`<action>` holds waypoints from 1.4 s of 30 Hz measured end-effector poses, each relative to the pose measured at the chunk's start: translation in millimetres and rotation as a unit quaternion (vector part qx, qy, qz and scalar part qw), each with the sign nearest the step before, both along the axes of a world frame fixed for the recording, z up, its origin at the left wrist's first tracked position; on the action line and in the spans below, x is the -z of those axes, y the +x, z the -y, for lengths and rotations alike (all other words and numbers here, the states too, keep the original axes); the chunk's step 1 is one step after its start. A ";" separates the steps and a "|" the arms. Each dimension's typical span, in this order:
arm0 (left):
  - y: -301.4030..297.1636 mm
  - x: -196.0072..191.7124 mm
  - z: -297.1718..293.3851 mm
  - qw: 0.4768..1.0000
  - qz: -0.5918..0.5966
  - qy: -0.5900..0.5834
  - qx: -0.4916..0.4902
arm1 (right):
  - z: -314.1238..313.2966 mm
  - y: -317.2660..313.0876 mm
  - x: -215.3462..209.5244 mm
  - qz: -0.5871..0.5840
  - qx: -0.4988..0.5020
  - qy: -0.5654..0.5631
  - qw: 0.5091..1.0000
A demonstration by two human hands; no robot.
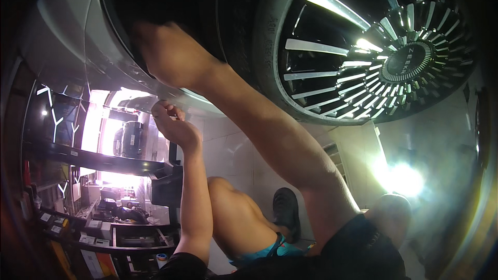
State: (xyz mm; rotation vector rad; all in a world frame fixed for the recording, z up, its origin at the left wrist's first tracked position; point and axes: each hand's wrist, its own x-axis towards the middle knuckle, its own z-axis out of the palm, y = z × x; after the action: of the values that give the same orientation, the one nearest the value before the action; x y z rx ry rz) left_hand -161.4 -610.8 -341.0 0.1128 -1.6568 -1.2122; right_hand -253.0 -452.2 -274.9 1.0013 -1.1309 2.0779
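My right hand [174, 54] reaches across to the edge of a car's wheel arch [111, 26]. Its knuckles are bent, but the fingertips are blurred and lost in the dark of the arch. Below it, my left hand [175, 125] is held up beside the lower edge of the car's bodywork, its fingers curled in. Whatever those fingers may hold is too small to make out. The tyre [267, 46] stands to the right of my right hand, around a dark wheel rim [321, 46] with bright spokes.
A bright work light [404, 179] shines at the lower right, by a pale box-like panel [358, 145]. On the left are shelves [93, 163] with boxes and parts. My bent leg [236, 218] and a dark shoe [286, 210] are below, on the tiled floor [233, 148].
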 end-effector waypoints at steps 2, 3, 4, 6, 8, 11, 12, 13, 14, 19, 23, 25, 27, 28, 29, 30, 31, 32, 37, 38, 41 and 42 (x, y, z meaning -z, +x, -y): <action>2.7 -0.9 2.0 1.000 0.004 0.018 0.023 | -2.3 -1.6 4.9 -0.012 0.011 0.049 0.999; 3.8 -1.5 3.4 1.000 0.021 -0.008 0.014 | -2.6 -3.8 5.4 -0.037 0.032 0.037 0.998; 6.2 -1.3 4.7 0.999 0.033 -0.026 0.014 | -2.6 -6.0 5.6 -0.072 0.054 0.017 0.996; 10.3 -0.3 6.5 0.998 0.047 -0.036 0.014 | 0.2 -5.5 5.9 -0.079 0.057 -0.001 0.995; 11.0 0.1 6.4 0.998 0.044 -0.030 0.028 | 2.9 -3.4 5.0 -0.039 0.027 -0.007 0.999; 8.8 0.3 2.3 0.999 0.030 -0.012 0.040 | 2.4 -0.8 3.9 -0.013 -0.027 -0.041 0.999; 7.8 -0.6 0.7 0.999 0.034 -0.020 0.018 | 1.2 -0.3 3.1 -0.009 -0.020 -0.011 1.000; 6.6 -0.8 -1.0 0.999 0.032 -0.019 0.010 | -0.7 -0.4 2.8 -0.008 -0.008 0.014 1.000; 5.5 -1.3 -2.5 1.000 0.027 -0.001 0.010 | -2.7 -0.8 2.1 0.003 -0.009 0.052 0.999; 7.8 -1.0 -5.5 0.999 0.033 -0.012 0.019 | -9.7 -2.6 4.4 -0.063 0.073 0.062 0.993; 11.0 -3.4 -5.9 0.998 0.037 0.031 0.036 | -8.1 3.2 2.8 -0.052 0.153 0.032 0.986; 12.0 -4.6 -6.2 0.998 0.048 -0.003 0.028 | -7.4 7.4 2.9 -0.039 0.171 0.034 0.984; 13.4 -5.6 -6.7 0.998 0.049 -0.003 0.027 | -8.6 8.5 2.9 -0.044 0.193 0.045 0.979; 14.3 -5.8 -6.9 0.998 0.046 0.006 0.029 | -9.7 8.7 3.3 -0.056 0.205 0.054 0.976; 15.2 -5.9 -7.1 0.998 0.040 0.026 0.040 | -11.2 7.9 3.8 -0.060 0.216 0.070 0.972; 16.0 -6.3 -7.1 0.998 0.047 0.015 0.035 | -12.4 7.4 4.1 -0.065 0.205 0.073 0.974; 16.4 -6.8 -7.0 0.998 0.049 0.016 0.039 | -13.7 6.6 4.1 -0.062 0.193 0.082 0.976; 16.8 -7.3 -7.0 0.998 0.049 0.010 0.044 | -14.5 5.9 3.6 -0.063 0.182 0.083 0.978; 14.9 -8.1 -8.3 0.998 0.040 0.025 0.047 | -15.3 1.8 -0.7 0.007 -0.004 0.066 0.998; 13.9 -7.4 -8.6 0.998 0.040 0.019 0.038 | -14.7 1.0 -1.5 0.017 -0.019 0.065 0.998; 10.9 -4.8 -7.7 0.998 0.027 0.039 0.043 | -9.9 0.5 -6.2 0.043 -0.038 0.015 0.998; 9.8 -4.6 -6.8 0.998 0.034 0.033 0.028 | -9.4 0.1 -6.0 0.019 -0.019 0.009 1.000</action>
State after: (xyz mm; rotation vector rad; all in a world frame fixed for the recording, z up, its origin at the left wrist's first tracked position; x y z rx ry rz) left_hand -151.6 -604.1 -336.5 0.1504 -1.6885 -1.3196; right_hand -252.9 -442.8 -268.9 1.0026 -1.1589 2.1291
